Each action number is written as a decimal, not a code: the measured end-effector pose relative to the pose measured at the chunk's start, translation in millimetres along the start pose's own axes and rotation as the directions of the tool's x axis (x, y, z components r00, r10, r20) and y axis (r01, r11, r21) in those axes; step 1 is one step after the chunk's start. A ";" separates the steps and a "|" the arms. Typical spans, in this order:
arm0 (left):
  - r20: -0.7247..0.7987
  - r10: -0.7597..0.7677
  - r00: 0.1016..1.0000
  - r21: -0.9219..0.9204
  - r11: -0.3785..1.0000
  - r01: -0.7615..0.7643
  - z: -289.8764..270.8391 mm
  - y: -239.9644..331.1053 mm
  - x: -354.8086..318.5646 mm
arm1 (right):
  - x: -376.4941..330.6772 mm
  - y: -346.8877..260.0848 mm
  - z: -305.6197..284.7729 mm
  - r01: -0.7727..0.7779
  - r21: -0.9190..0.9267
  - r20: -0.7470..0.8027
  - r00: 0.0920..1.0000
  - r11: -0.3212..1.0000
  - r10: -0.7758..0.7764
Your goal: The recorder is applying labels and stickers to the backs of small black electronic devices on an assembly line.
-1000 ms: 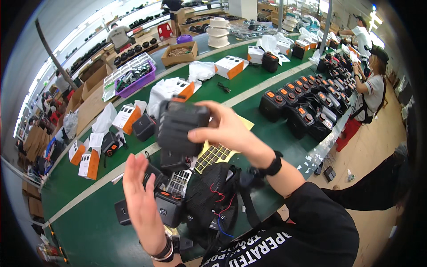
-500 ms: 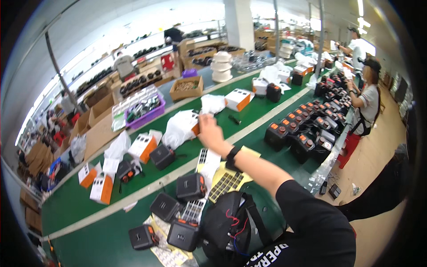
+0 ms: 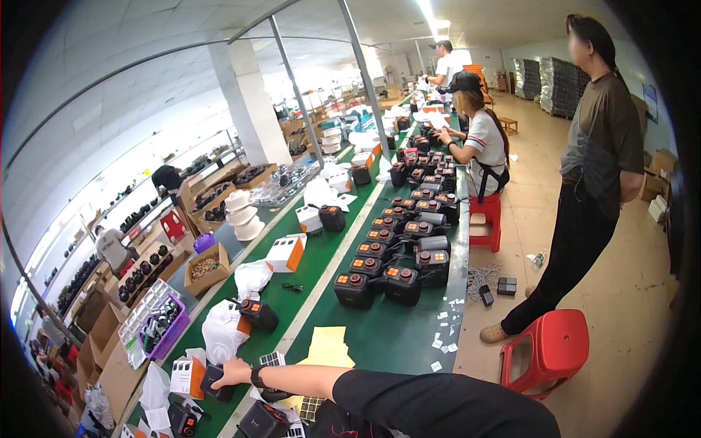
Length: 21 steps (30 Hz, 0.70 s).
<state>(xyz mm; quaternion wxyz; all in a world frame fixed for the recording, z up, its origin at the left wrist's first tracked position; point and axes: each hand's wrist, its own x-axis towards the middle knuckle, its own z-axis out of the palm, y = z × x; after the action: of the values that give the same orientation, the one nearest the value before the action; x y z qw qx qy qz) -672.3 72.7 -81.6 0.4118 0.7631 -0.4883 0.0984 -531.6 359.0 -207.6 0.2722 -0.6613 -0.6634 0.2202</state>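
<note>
right hand (image 3: 232, 372) on black case (image 3: 210, 379), green bench (image 3: 380, 328)

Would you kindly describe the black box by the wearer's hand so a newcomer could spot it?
On the long green table, look lower left. Just right of an orange-and-white carton is a black box, the only one with the wearer's right hand on it.
</note>
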 end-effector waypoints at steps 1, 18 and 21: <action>-0.019 -0.023 1.000 -0.003 1.000 0.023 2.9 3.7 -3.6 | 2.1 0.6 -0.2 -0.033 0.047 0.058 0.998 0.998 0.031; -0.304 -0.408 0.861 -0.096 0.912 0.398 34.6 50.4 -0.1 | -31.2 3.1 -24.1 0.399 -0.182 -0.233 0.870 0.899 -0.434; -0.428 -0.508 0.747 -0.059 0.841 0.538 39.1 100.1 23.0 | -29.4 -44.6 -20.6 0.732 -0.006 -0.218 0.664 0.681 -0.715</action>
<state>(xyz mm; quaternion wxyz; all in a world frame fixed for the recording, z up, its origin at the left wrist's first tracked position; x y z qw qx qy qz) -753.3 10.7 -40.6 0.4930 0.8421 -0.1489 0.1602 -552.7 327.0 -165.0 0.4300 -0.3503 -0.8304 0.0525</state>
